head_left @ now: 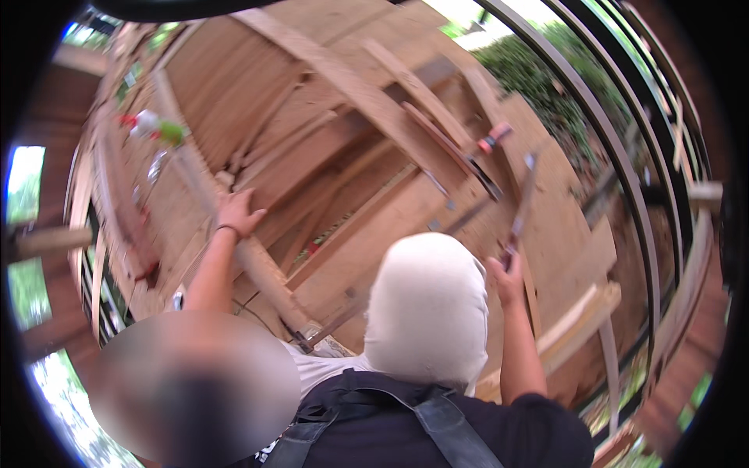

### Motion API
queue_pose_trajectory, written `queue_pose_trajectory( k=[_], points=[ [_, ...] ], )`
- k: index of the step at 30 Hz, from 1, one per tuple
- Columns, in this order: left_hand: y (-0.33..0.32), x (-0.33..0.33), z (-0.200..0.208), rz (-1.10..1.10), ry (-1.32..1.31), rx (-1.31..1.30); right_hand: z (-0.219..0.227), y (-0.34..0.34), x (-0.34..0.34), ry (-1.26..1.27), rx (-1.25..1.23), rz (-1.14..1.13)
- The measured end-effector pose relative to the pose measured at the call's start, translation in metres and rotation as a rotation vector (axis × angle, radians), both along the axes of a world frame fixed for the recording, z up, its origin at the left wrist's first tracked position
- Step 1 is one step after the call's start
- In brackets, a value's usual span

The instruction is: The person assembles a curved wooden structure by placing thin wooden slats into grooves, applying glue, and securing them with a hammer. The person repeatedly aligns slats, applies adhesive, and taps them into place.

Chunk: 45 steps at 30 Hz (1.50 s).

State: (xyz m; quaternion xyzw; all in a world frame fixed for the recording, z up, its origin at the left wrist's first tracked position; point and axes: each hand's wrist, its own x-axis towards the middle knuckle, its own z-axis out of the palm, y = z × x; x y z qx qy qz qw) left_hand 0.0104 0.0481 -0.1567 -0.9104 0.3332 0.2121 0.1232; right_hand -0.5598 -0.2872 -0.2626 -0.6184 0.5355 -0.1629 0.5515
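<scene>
My left hand point(238, 214) rests on the long wooden beam point(269, 273) at the left side of the work, with its fingers spread and the thumb apart. On the right, my right hand point(509, 279) is closed round the dark end of a long slender tool point(523, 207). That tool points away from me and has a grey, pale-tipped far part; blur hides its exact kind. Between my hands, a pale cloth-covered rounded form point(427, 308), apparently my bent knee, covers part of the wood. A blurred patch hides the lower part of my left arm.
Planks point(335, 70) and a wooden frame lie ahead over boards. A red-and-black handle point(495, 139) lies beyond my right hand, near a dark metal tool end point(488, 183). A green-and-white bottle point(160, 129) lies far left. Curved metal rails point(616, 101) run along the right.
</scene>
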Motion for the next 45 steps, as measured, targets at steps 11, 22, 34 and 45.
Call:
queue_pose_trajectory(
  k=[11,22,34,45],
  points=[
    [0.017,-0.012,-0.022,0.172,-0.049,0.079,0.181,-0.046,0.11,-0.525,-0.257,0.024],
    [-0.032,0.011,-0.018,0.234,-0.131,-0.295,0.182,-0.033,0.246,-0.835,0.129,0.422],
    [-0.266,0.146,-0.048,0.417,-0.325,-0.675,0.127,0.006,0.254,-0.686,-0.317,0.435],
    [-0.271,0.162,-0.053,0.47,-0.013,-0.558,0.126,-0.003,0.29,-0.509,-0.471,0.427]
  ],
)
